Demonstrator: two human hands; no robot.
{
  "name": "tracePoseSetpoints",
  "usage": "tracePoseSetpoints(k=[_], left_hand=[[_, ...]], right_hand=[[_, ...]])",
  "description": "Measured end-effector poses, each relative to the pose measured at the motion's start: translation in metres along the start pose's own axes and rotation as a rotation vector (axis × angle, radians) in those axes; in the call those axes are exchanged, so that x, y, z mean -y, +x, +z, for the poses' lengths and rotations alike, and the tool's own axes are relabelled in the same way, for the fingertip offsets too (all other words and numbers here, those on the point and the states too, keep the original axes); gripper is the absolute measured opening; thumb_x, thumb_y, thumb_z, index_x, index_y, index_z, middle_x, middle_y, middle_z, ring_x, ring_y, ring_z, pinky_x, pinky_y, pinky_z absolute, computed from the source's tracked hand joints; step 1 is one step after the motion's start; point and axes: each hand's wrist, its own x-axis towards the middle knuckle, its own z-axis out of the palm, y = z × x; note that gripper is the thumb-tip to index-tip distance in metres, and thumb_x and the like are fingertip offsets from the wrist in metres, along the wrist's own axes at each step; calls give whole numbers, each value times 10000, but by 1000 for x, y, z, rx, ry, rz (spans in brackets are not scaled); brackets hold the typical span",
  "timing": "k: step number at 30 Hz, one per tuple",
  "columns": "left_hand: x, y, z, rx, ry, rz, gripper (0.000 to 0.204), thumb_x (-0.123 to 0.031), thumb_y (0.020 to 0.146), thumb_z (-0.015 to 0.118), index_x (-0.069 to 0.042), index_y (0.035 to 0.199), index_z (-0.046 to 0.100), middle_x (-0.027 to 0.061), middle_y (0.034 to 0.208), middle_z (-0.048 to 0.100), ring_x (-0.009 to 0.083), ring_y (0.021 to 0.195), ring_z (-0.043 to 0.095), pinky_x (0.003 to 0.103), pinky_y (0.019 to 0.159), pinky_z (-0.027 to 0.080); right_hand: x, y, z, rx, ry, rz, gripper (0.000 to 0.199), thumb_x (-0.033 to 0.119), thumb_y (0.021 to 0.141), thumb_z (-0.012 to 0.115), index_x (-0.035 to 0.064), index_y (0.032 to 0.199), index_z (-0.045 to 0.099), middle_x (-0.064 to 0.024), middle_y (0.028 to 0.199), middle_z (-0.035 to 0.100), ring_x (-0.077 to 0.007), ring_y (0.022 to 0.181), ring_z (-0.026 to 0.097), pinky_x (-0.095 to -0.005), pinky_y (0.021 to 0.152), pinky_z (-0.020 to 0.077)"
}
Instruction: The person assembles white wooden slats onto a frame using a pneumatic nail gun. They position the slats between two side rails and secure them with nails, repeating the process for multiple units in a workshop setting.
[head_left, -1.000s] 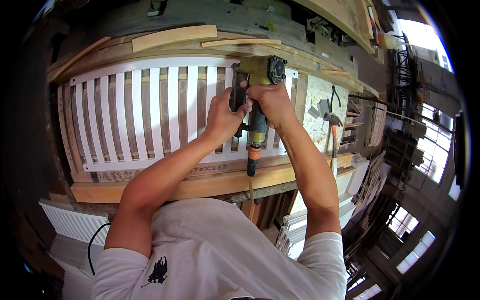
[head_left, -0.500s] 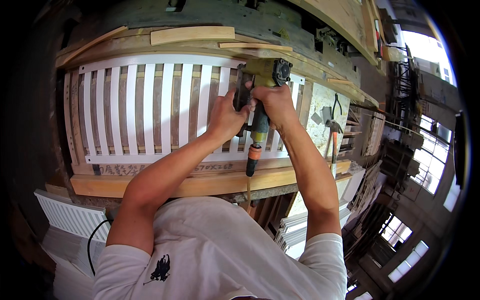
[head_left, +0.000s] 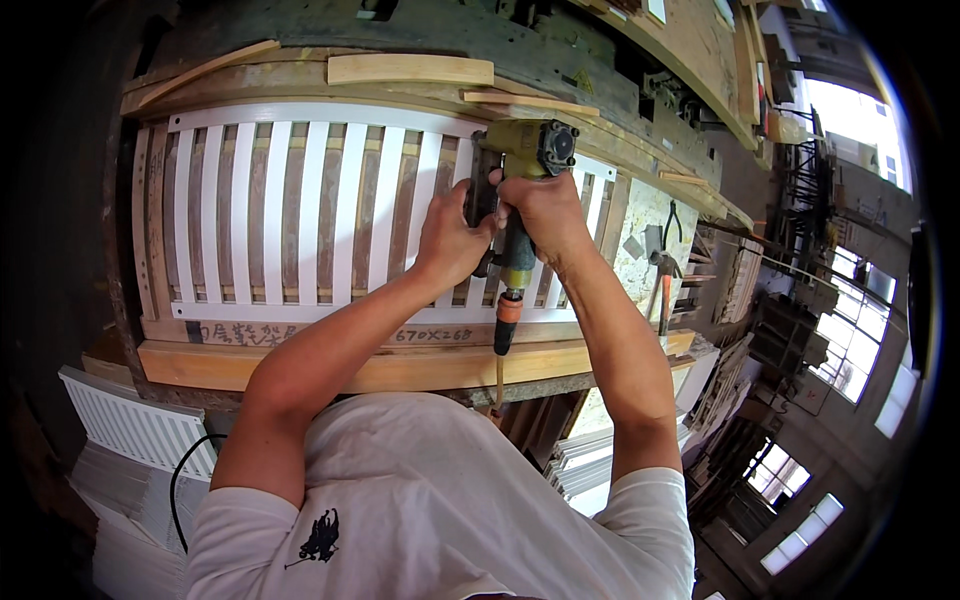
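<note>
My right hand (head_left: pixel 545 215) is wrapped round the grip of a yellow-green and black air nail gun (head_left: pixel 528 150). At the tool's magazine, my left hand (head_left: pixel 455 235) is closed, with its thumb against the black part. The nail gun is over the right portion of a white slatted panel (head_left: pixel 270 210), hiding some slats; its nose and any contact with the panel are hidden. An orange and black hose coupling (head_left: pixel 508 308) hangs from the handle's near end. Beneath the panel is a wooden jig (head_left: pixel 350 332) with handwriting along its near strip.
Right of the panel are a hammer (head_left: pixel 665 290) and pliers (head_left: pixel 673 222) on a pale board. Loose wood strips (head_left: pixel 410 69) lie along the far edge, before a green machine bed (head_left: pixel 300 35). White slatted panels (head_left: pixel 140 415) are stacked at lower left. A thin hose (head_left: pixel 499 375) trails toward me.
The view has turned slightly, so the panel appears a little farther right behind my hands. Both hands keep their hold on the nail gun, which has barely moved in the picture.
</note>
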Motion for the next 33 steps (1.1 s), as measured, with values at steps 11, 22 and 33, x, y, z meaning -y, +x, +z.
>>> tracePoseSetpoints(k=[11, 22, 33], left_hand=[[-5, -1, -18, -30, 151, -27, 244, 21, 784, 620, 33, 1024, 576, 98, 754, 685, 215, 715, 682, 312, 676, 514], [-3, -5, -33, -55, -22, 5, 280, 28, 816, 602, 15, 1090, 542, 33, 788, 628, 107, 741, 601, 250, 705, 480], [-10, -11, -34, 7, -15, -87, 363, -86, 872, 639, 30, 1189, 505, 20, 905, 607, 69, 805, 569, 230, 735, 473]], right_hand=[[4, 2, 15, 51, -5, 15, 174, -13, 753, 584, -56, 915, 632, -83, 622, 577, -149, 511, 533, -284, 499, 440], [11, 1, 40, 67, -109, -20, 61, 8, 803, 627, -38, 764, 616, -56, 627, 590, -123, 497, 528, -277, 454, 418], [5, -6, 32, 68, 11, -27, 89, -17, 768, 602, -60, 844, 613, -84, 647, 592, -149, 512, 540, -291, 475, 425]])
